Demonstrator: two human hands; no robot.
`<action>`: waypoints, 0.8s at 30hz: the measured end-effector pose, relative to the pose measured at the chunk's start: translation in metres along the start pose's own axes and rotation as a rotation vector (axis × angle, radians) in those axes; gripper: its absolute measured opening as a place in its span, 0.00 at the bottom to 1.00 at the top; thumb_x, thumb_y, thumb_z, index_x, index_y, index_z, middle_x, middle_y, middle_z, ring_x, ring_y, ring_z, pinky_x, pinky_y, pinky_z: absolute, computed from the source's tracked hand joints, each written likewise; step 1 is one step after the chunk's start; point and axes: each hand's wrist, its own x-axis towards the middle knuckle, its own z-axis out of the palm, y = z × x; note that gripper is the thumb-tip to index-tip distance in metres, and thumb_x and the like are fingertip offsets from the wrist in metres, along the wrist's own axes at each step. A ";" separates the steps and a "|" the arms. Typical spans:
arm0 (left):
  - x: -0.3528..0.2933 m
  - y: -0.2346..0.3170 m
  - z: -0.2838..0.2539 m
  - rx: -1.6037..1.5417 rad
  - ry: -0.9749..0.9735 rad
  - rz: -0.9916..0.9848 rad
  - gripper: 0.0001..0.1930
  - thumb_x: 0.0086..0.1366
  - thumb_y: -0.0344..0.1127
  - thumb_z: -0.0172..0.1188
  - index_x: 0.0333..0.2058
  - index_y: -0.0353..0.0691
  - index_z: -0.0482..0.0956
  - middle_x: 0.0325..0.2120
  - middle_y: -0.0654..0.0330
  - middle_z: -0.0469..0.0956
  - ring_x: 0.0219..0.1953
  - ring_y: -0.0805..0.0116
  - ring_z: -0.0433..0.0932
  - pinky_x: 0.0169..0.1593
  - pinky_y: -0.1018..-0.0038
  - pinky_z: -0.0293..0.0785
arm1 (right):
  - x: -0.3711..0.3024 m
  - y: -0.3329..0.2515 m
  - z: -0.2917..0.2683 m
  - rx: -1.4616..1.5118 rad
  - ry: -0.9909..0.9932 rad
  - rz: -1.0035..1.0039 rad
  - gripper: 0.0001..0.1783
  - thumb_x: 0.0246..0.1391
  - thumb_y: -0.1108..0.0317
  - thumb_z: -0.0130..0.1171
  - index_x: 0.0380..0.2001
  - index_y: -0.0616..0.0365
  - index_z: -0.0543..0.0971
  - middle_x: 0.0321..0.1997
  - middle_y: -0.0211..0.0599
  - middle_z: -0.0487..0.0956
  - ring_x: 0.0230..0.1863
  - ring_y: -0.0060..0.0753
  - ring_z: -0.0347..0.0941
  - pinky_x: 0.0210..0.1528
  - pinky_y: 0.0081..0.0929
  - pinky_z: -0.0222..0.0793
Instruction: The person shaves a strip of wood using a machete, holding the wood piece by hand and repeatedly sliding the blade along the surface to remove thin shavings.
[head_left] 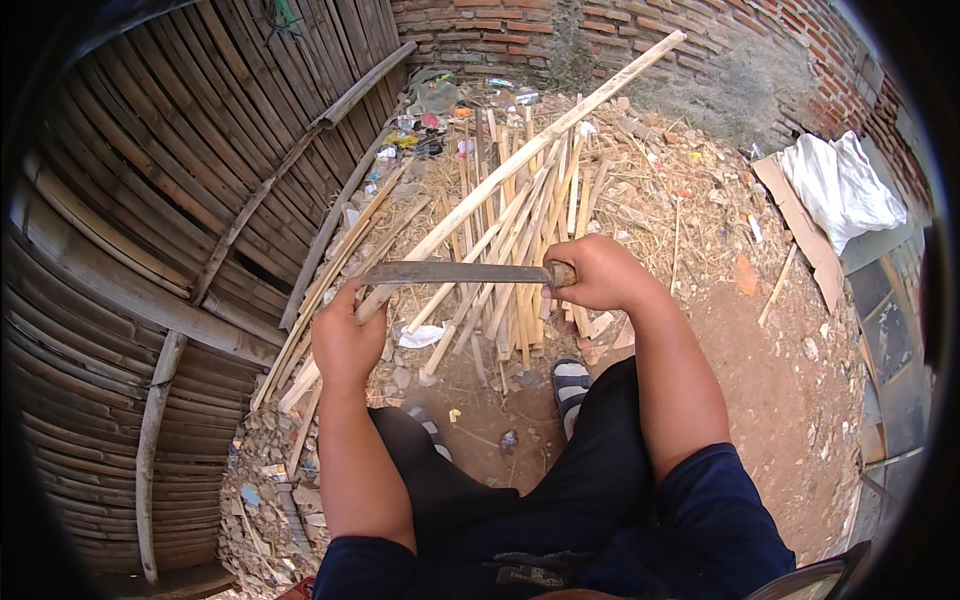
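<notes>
Head view: your left hand [348, 335] grips the long stick [530, 151], slanting away rightward; your right hand [597, 274] holds the knife [460, 273] across it.

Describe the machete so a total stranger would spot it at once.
Start at the heap of pale wooden strips on the littered ground. Above its near part, the right hand holds the machete by its short wooden handle, with the blade pointing toward the left hand. Unlike the strips below, it is mostly flat, dark metal.
</notes>
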 end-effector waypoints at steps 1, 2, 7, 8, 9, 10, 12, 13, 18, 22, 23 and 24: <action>0.000 -0.003 -0.002 0.014 0.004 0.005 0.22 0.58 0.37 0.73 0.53 0.46 0.88 0.27 0.49 0.85 0.30 0.45 0.85 0.37 0.58 0.80 | 0.002 0.005 0.001 0.051 0.026 -0.015 0.19 0.51 0.56 0.80 0.40 0.56 0.86 0.29 0.45 0.84 0.33 0.52 0.82 0.38 0.43 0.76; -0.001 -0.004 -0.001 0.020 0.004 0.010 0.22 0.58 0.37 0.73 0.53 0.46 0.88 0.27 0.49 0.85 0.30 0.45 0.85 0.37 0.57 0.80 | 0.001 0.013 0.001 0.096 0.051 -0.023 0.19 0.51 0.56 0.80 0.40 0.56 0.86 0.29 0.44 0.84 0.33 0.51 0.82 0.38 0.43 0.75; 0.002 -0.005 -0.006 0.043 0.008 -0.009 0.22 0.58 0.37 0.73 0.54 0.47 0.88 0.28 0.50 0.87 0.32 0.45 0.87 0.38 0.57 0.81 | -0.005 0.045 -0.013 0.210 0.301 0.384 0.23 0.57 0.55 0.78 0.46 0.61 0.86 0.37 0.50 0.87 0.40 0.46 0.85 0.46 0.43 0.77; 0.002 -0.006 -0.006 0.053 0.018 0.002 0.22 0.58 0.37 0.73 0.54 0.47 0.88 0.28 0.50 0.87 0.32 0.45 0.87 0.38 0.57 0.81 | -0.006 0.044 -0.015 0.200 0.296 0.379 0.23 0.56 0.55 0.78 0.47 0.61 0.86 0.37 0.50 0.87 0.40 0.46 0.85 0.46 0.43 0.77; 0.002 -0.007 -0.007 0.057 0.016 -0.005 0.22 0.58 0.37 0.73 0.54 0.47 0.88 0.28 0.50 0.87 0.32 0.46 0.87 0.38 0.57 0.81 | -0.006 0.043 -0.017 0.190 0.291 0.374 0.24 0.56 0.55 0.78 0.48 0.61 0.86 0.38 0.50 0.87 0.40 0.46 0.85 0.46 0.44 0.77; 0.002 -0.004 -0.008 0.057 0.007 -0.011 0.22 0.58 0.37 0.73 0.53 0.47 0.89 0.29 0.50 0.87 0.32 0.46 0.87 0.38 0.58 0.81 | -0.010 0.043 -0.017 0.177 0.284 0.377 0.24 0.56 0.55 0.78 0.49 0.61 0.86 0.38 0.51 0.87 0.40 0.47 0.85 0.46 0.44 0.78; 0.002 0.002 -0.007 0.041 -0.014 -0.037 0.22 0.59 0.37 0.73 0.53 0.47 0.89 0.29 0.50 0.87 0.32 0.46 0.87 0.39 0.59 0.82 | -0.011 0.045 -0.008 0.192 0.236 0.248 0.22 0.55 0.55 0.78 0.45 0.61 0.86 0.33 0.50 0.85 0.37 0.48 0.83 0.43 0.44 0.77; 0.002 0.005 -0.007 0.027 -0.026 -0.059 0.22 0.59 0.37 0.73 0.53 0.46 0.89 0.29 0.49 0.87 0.32 0.47 0.88 0.39 0.59 0.82 | -0.008 0.036 -0.007 0.150 0.176 0.211 0.21 0.55 0.56 0.79 0.42 0.61 0.86 0.31 0.48 0.84 0.34 0.46 0.81 0.42 0.43 0.76; 0.001 0.003 0.003 -0.077 -0.072 -0.067 0.22 0.59 0.38 0.74 0.53 0.45 0.89 0.30 0.49 0.88 0.33 0.49 0.89 0.39 0.63 0.82 | 0.001 0.004 0.009 -0.033 0.044 -0.031 0.18 0.52 0.57 0.80 0.38 0.56 0.86 0.27 0.46 0.82 0.32 0.52 0.81 0.37 0.43 0.75; 0.000 -0.005 0.002 -0.138 -0.101 -0.076 0.21 0.61 0.38 0.75 0.53 0.44 0.88 0.31 0.49 0.88 0.34 0.51 0.89 0.40 0.64 0.82 | 0.012 0.013 0.003 0.134 0.036 0.057 0.18 0.52 0.57 0.81 0.37 0.56 0.86 0.27 0.43 0.82 0.31 0.48 0.80 0.37 0.42 0.74; 0.000 -0.004 0.004 -0.178 -0.094 -0.065 0.20 0.61 0.38 0.75 0.53 0.44 0.88 0.31 0.48 0.89 0.34 0.51 0.89 0.40 0.65 0.82 | 0.009 0.023 0.005 0.205 0.165 0.066 0.19 0.53 0.56 0.80 0.37 0.58 0.85 0.27 0.40 0.82 0.30 0.39 0.78 0.37 0.39 0.73; 0.000 -0.001 0.005 -0.177 -0.106 -0.078 0.20 0.62 0.39 0.75 0.53 0.43 0.88 0.31 0.48 0.89 0.34 0.52 0.90 0.40 0.65 0.82 | 0.004 0.032 0.002 0.216 0.205 0.155 0.19 0.54 0.56 0.80 0.40 0.58 0.86 0.30 0.43 0.84 0.33 0.42 0.80 0.40 0.40 0.75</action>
